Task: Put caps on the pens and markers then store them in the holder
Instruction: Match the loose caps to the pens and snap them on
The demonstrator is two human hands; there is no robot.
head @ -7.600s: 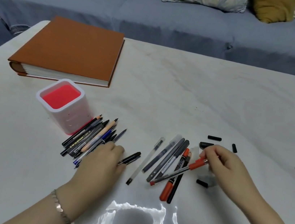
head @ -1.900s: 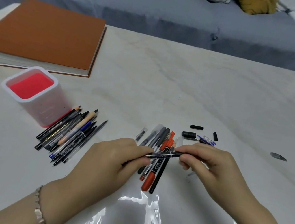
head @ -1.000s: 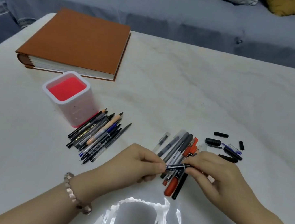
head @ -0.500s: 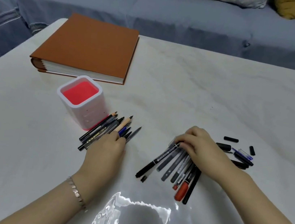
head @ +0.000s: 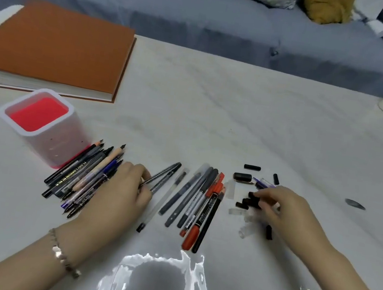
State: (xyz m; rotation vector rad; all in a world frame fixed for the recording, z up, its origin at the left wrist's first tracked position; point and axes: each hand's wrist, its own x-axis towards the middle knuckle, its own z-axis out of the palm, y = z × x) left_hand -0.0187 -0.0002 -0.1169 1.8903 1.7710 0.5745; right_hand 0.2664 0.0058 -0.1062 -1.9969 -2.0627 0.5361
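Fingers [head: 141, 173] of your left hand [head: 122, 191] are pinching thin black pen [head: 164, 173] beside row of grey and red markers [head: 203, 195], your right hand [head: 282, 209] is pinching small black plastic cap [head: 251, 201], square translucent red-bottomed holder [head: 57, 148] is standing at left on white table [head: 213, 123].

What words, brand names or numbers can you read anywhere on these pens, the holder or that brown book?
No text here reads with certainty.
Gold lettering on a black pen in the pile beside the holder: blurred, unreadable.
White print on the red-ended marker: too small to read.
Pale print on the dark pen next to the clear one: too small.
The brown book and the holder show no text.
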